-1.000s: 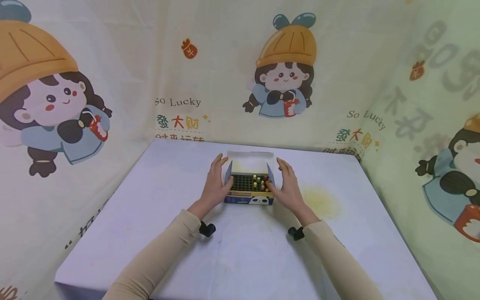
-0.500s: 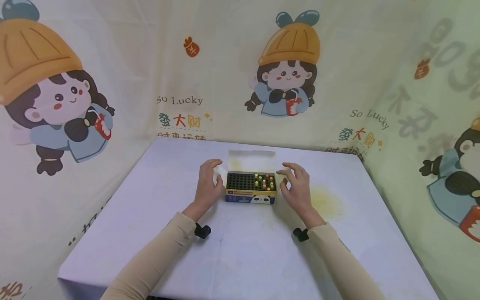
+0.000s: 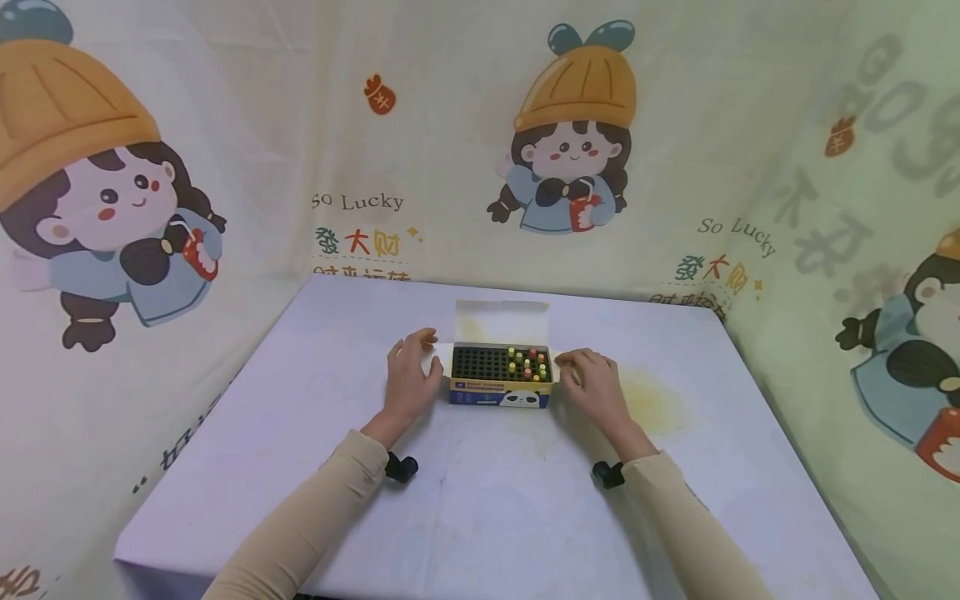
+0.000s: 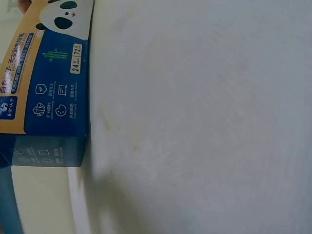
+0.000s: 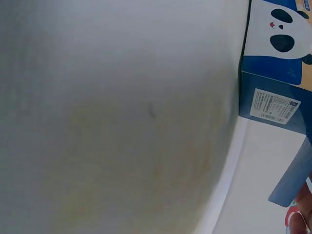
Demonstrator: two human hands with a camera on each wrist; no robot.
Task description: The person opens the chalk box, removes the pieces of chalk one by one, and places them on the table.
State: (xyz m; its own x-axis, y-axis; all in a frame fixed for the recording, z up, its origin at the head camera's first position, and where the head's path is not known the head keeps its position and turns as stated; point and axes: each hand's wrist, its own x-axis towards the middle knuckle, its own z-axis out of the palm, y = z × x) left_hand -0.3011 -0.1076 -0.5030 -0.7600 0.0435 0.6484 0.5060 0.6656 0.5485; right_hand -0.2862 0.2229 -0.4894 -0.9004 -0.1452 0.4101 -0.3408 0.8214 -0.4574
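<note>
A blue and yellow chalk box with a panda face stands mid-table, its white lid tipped up at the back. Inside, a black tray of holes has several coloured chalk sticks on its right side. My left hand is at the box's left end, fingers loosely bent beside the left side flap. At the other end my right hand has its bent fingertips by the right flap, which sticks outward. Neither hand grips anything.
A white cloth covers the table. Behind it and at both sides hang printed curtains with cartoon figures. A yellowish stain marks the cloth right of the box. Black wrist cameras sit under both sleeves.
The two side flaps stood upright between my hands and now lie folded outward, uncovering the tray's ends. Both hands have drawn apart from the box and sunk lower.
</note>
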